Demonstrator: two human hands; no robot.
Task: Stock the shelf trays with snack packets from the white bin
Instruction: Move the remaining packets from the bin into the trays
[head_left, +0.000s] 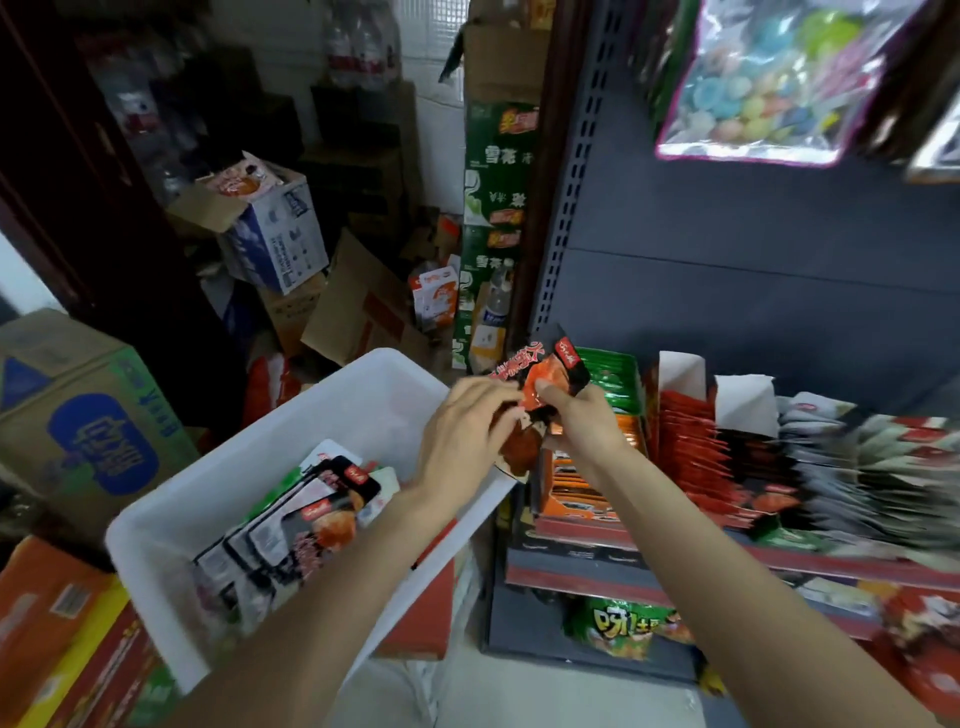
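Two bare forearms reach up from the bottom edge, meeting over the far right corner of the white rectangular plastic bin (171, 525). The left hand (462, 436) curls its fingers around the lower part of a small bunch of glossy black-and-orange snack packets (540, 395), and the right hand (582, 421) pinches the same bunch from the other side, thumb pressed on the orange face of the top packet. How many packets are in the bunch cannot be told; at least two overlap. The bunch is held in the air between the bin's corner and the shelf trays, just above the orange cardboard tray (576, 493).

Inside the bin lies a loose pile of black, white and green packets (311, 514), too jumbled to count. On the dark grey metal shelf (753, 301) several trays stand side by side: one of green packets (613, 379), one of red packets (685, 436), and blurred rows of grey-white packets (883, 467) further right. One clear bag of pastel round sweets (763, 83) hangs above. Cardboard cartons (78, 415) crowd the floor at left.
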